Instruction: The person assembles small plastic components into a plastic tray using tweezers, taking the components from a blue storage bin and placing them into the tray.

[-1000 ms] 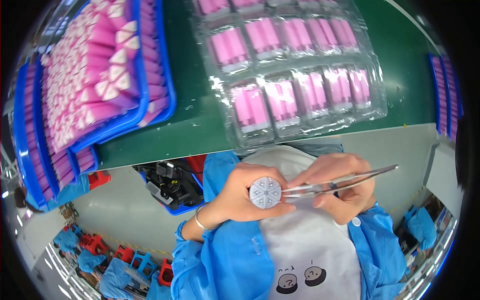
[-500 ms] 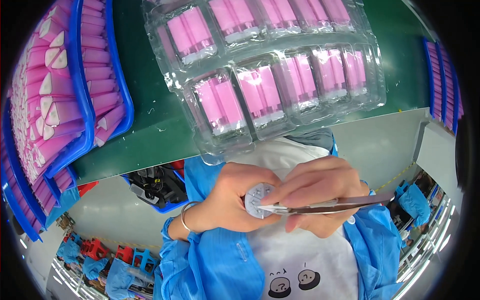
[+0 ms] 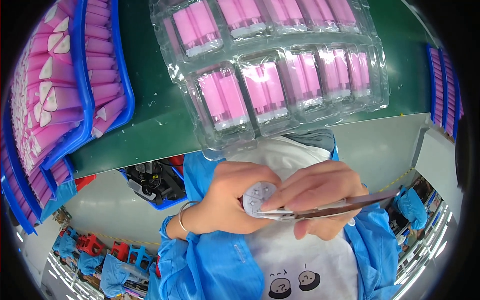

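Grey, round, segment-faced piece (image 3: 253, 194) in head view, clamped in left hand (image 3: 229, 197) near the green tabletop (image 3: 155, 132); slim silvery metal tweezers (image 3: 360, 201) pinched in right hand (image 3: 320, 191), tips at that face. Can skid and scratch through a loosened grip.

The left hand (image 3: 230, 195) is curled into a rounded grip, its wrist (image 3: 192, 220) extended in from the lower left. The right hand (image 3: 320, 197) is positioned just beside it, closed in a pinch, with the fingertips (image 3: 272, 202) directed leftward and the thumb (image 3: 300, 230) placed below. Both hands are held before the torso (image 3: 300, 257).
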The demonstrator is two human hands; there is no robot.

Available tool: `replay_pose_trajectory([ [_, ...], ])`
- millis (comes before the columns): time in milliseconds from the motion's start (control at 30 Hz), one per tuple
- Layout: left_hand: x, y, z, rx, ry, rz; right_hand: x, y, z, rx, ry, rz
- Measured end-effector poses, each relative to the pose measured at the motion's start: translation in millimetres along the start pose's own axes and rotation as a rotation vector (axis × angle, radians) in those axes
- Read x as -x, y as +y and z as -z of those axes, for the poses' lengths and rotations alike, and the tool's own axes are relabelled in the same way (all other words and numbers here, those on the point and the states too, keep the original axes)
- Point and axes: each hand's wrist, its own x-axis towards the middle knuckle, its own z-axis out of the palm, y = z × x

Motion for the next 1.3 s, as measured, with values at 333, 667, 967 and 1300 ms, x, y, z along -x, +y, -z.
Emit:
replay_pose_trajectory([
  [333, 2, 4, -6, -0.07, 0.031, 0.023, 1, -1, 6, -0.029, -0.07, -0.055],
  [667, 2, 1, -6, -0.05, 0.004, 0.059, 1, -2, 6, 0.144, -0.104, 0.029],
  [967, -8, 2, -2, 0.415, -0.334, 0.111, -12, 3, 19, -0.115, -0.208, 0.043],
  [1300, -7, -8, -15, 0.562, -0.473, 0.081, -15, 4, 21, -0.251, -0.241, -0.026],
])
